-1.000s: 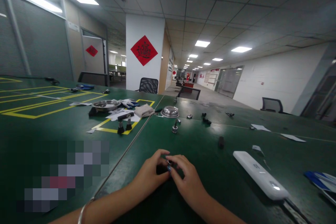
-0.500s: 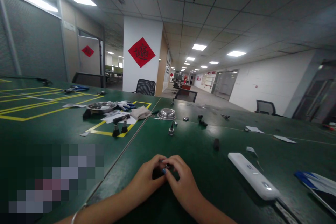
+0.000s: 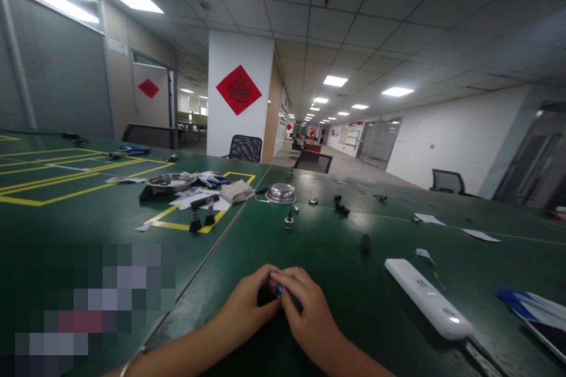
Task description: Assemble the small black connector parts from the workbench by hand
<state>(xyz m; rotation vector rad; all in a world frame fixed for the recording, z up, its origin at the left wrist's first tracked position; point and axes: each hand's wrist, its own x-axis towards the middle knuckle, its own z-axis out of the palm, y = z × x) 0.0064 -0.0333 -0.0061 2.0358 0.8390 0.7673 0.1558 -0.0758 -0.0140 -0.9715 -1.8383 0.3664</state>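
My left hand (image 3: 253, 297) and my right hand (image 3: 305, 300) meet low in the middle of the head view, just above the green table (image 3: 354, 306). Fingers and thumbs of both are bent together at the tips. A small shiny blue spot (image 3: 279, 291) shows between the fingertips; whether it is a fingernail or part of a held thing, I cannot tell. Whatever the fingers hold is mostly hidden. Beyond the hands stands a small metal piece with a dark upright stem (image 3: 289, 221), and behind it a shiny metal bowl (image 3: 281, 192) lies upside down.
On the left are two black-bristled brushes (image 3: 195, 221), a metal dish (image 3: 170, 181), a cloth (image 3: 237, 190) and gloves (image 3: 210, 178). To the right lie a black block (image 3: 365, 244), a long white device (image 3: 427, 297) with a cable, and a blue-and-white item (image 3: 537, 312).
The fingertips of both hands have drawn slightly closer together, and the right fingers have shifted a little over the left ones. The things on the table have stayed put.
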